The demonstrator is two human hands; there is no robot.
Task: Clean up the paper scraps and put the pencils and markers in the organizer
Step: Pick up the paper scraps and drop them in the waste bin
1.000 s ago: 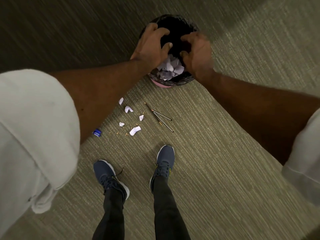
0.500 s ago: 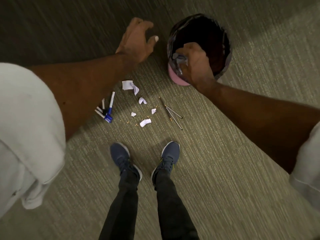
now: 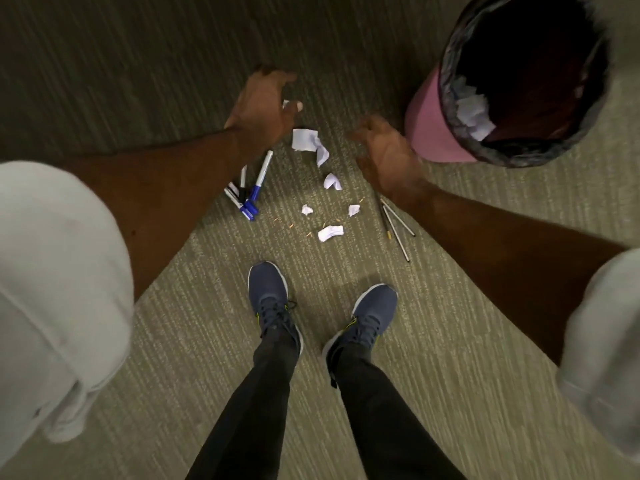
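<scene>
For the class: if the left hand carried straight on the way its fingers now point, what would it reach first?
Probably the small paper scrap by the left hand's fingertips; depth is unclear. Beyond it lies bare carpet.

Ribbed green carpet, two navy shoes planted at its centre, dark trousers above, small orange flecks scattered ahead of the shoes

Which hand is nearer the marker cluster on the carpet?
Left. The left hand hovers just above and beyond the markers, its forearm passing beside them. The right hand is farther off, across the paper scraps, near the bin.
</scene>
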